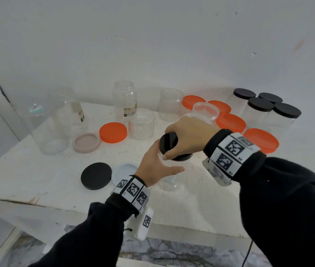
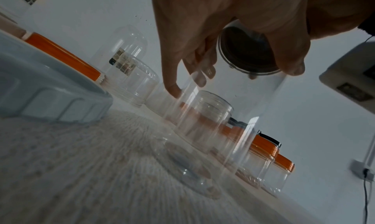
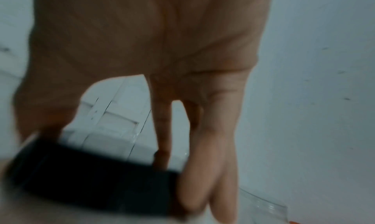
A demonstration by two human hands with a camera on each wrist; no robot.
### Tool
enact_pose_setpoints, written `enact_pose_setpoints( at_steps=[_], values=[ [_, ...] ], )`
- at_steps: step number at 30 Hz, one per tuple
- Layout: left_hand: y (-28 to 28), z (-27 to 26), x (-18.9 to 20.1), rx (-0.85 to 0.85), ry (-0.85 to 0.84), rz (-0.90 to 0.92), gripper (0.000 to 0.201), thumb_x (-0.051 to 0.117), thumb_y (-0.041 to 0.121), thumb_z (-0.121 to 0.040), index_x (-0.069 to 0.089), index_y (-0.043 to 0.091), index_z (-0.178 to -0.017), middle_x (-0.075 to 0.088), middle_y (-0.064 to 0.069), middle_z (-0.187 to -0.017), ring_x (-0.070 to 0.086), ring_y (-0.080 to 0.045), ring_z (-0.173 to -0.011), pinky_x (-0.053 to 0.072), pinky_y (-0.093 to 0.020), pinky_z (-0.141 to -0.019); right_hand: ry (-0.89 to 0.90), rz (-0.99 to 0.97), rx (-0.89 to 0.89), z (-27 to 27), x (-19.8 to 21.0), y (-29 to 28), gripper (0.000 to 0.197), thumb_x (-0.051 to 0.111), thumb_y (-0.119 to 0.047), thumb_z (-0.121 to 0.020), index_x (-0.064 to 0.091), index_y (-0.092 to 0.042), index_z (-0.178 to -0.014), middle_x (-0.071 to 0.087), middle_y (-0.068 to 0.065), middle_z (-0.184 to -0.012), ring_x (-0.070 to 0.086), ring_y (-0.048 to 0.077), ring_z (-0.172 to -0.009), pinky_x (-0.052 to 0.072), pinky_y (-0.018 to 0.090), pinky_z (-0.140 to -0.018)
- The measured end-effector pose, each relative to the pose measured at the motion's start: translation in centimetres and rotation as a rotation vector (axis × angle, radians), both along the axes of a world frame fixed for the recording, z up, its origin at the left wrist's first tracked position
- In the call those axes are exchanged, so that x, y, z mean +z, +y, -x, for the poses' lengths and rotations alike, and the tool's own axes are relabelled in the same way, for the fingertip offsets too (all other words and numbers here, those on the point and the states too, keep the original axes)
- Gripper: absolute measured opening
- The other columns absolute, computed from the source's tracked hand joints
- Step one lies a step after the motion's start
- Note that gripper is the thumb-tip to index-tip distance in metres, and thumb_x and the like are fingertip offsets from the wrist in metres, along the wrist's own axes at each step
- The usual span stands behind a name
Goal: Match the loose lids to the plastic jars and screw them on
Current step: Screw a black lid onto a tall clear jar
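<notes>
Fingers (image 1: 169, 157) of the right hand (image 1: 188, 136) curl round the round black plastic lid (image 1: 169, 144), seated on the mouth of the clear cylindrical plastic jar (image 2: 233, 115). The left hand (image 1: 156, 166) wraps the jar's upper wall from the left, thumb extended across the near side. The jar stands upright on the white wooden tabletop (image 1: 37, 170), near its front edge. A loose black lid (image 1: 96, 175) and a pale blue lid (image 1: 124, 169) lie just left of the left wrist.

A plain indoor room, seemingly a makeshift recording setup rather than a kitchen: a worn white-painted wooden table (image 1: 37, 176) stands against a bare, scuffed white wall (image 1: 152, 45), above a grey marble-patterned floor (image 1: 172, 251).
</notes>
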State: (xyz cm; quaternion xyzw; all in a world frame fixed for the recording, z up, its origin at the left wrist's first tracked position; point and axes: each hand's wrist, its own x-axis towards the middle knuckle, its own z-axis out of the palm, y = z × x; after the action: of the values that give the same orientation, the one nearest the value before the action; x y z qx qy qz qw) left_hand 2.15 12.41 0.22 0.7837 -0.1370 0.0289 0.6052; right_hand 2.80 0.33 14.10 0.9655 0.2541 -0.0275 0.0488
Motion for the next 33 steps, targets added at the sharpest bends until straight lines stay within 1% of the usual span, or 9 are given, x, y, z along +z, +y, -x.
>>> enact_pose_setpoints(
  at_steps=[2, 4, 7, 9, 11, 14, 22, 28, 33],
  values=[
    [-0.1, 0.1, 0.0, -0.002, 0.003, 0.013, 0.081, 0.086, 0.02, -0.061, 0.042, 0.025, -0.129, 0.056, 0.013, -0.118, 0.048, 0.013, -0.106, 0.039, -0.003, -0.081, -0.096, 0.041, -0.058, 0.3, -0.6, 0.4, 0.058, 0.056, -0.071, -0.072, 0.056, -0.014, -0.076, 0.047, -0.004, -0.064, 0.043, 0.011, -0.057, 0.031, 0.023, -0.049],
    [-0.2, 0.1, 0.0, 0.001, -0.005, 0.022, 0.082, 0.086, 0.019, -0.061, 0.042, 0.023, -0.129, 0.056, 0.013, -0.118, 0.047, 0.017, -0.105, 0.036, 0.0, -0.081, -0.152, 0.096, -0.097, 0.6, -1.0, 0.6, 0.063, 0.047, -0.076, -0.074, 0.047, -0.014, -0.066, 0.042, -0.002, -0.061, 0.039, 0.012, -0.053, 0.028, 0.024, -0.048],
    [-0.2, 0.1, -0.1, -0.001, -0.003, 0.037, 0.084, 0.087, 0.02, -0.06, 0.041, 0.023, -0.131, 0.055, 0.014, -0.12, 0.047, 0.014, -0.108, 0.037, -0.001, -0.082, -0.066, 0.079, -0.109, 0.3, -1.0, -0.2, 0.074, 0.046, -0.08, -0.071, 0.058, -0.016, -0.107, 0.055, 0.001, -0.087, 0.055, 0.018, -0.078, 0.042, 0.028, -0.063],
    [-0.1, 0.1, -0.2, -0.005, -0.006, 0.029, 0.082, 0.087, 0.021, -0.06, 0.043, 0.022, -0.129, 0.056, 0.012, -0.119, 0.05, 0.007, -0.109, 0.039, -0.005, -0.084, 0.141, -0.009, -0.044, 0.1, -0.4, -0.9, 0.077, 0.058, -0.067, -0.075, 0.039, -0.026, -0.137, 0.047, 0.001, -0.124, 0.051, 0.02, -0.109, 0.045, 0.032, -0.086],
    [-0.2, 0.1, -0.1, -0.001, -0.016, 0.02, 0.08, 0.088, 0.023, -0.059, 0.044, 0.02, -0.127, 0.057, 0.009, -0.116, 0.051, 0.003, -0.108, 0.04, -0.009, -0.085, 0.285, -0.06, 0.049, 0.0, 0.3, -1.2, 0.075, 0.07, -0.047, -0.077, 0.033, -0.034, -0.141, 0.038, -0.002, -0.132, 0.043, 0.019, -0.117, 0.042, 0.03, -0.093],
    [-0.3, 0.1, -0.1, 0.009, -0.018, 0.019, 0.082, 0.088, 0.023, -0.059, 0.042, 0.021, -0.127, 0.055, 0.009, -0.117, 0.05, 0.002, -0.11, 0.039, -0.005, -0.086, 0.246, -0.071, 0.077, -0.2, 0.5, -1.2, 0.068, 0.074, -0.039, -0.074, 0.042, -0.038, -0.134, 0.042, -0.003, -0.119, 0.044, 0.017, -0.108, 0.04, 0.026, -0.083],
    [-0.5, 0.4, -0.1, 0.023, 0.005, 0.05, 0.079, 0.086, 0.019, -0.061, 0.038, 0.03, -0.122, 0.052, 0.011, -0.119, 0.048, 0.006, -0.108, 0.04, -0.004, -0.081, -0.081, -0.028, -0.002, 0.2, -0.8, 0.1, 0.059, 0.061, -0.063, -0.072, 0.061, -0.024, -0.116, 0.04, -0.009, -0.07, 0.049, 0.016, -0.081, 0.035, 0.024, -0.057],
    [-0.1, 0.2, 0.2, 0.0, 0.007, 0.025, 0.082, 0.087, 0.023, -0.06, 0.039, 0.027, -0.127, 0.054, 0.011, -0.121, 0.048, 0.008, -0.108, 0.039, -0.003, -0.08, -0.055, -0.072, -0.091, 0.4, -1.7, -0.4, 0.077, 0.057, -0.07, -0.071, 0.043, -0.024, -0.131, 0.053, 0.0, -0.109, 0.054, 0.021, -0.097, 0.045, 0.032, -0.077],
    [0.0, 0.4, 0.2, -0.005, 0.009, 0.046, 0.081, 0.087, 0.021, -0.059, 0.041, 0.027, -0.126, 0.056, 0.009, -0.12, 0.051, 0.001, -0.11, 0.041, -0.012, -0.084, -0.088, -0.191, -0.148, 1.3, -2.5, -0.1, 0.06, 0.061, -0.063, -0.073, 0.055, -0.019, -0.114, 0.05, 0.001, -0.095, 0.053, 0.02, -0.082, 0.048, 0.031, -0.07]
  ],
)
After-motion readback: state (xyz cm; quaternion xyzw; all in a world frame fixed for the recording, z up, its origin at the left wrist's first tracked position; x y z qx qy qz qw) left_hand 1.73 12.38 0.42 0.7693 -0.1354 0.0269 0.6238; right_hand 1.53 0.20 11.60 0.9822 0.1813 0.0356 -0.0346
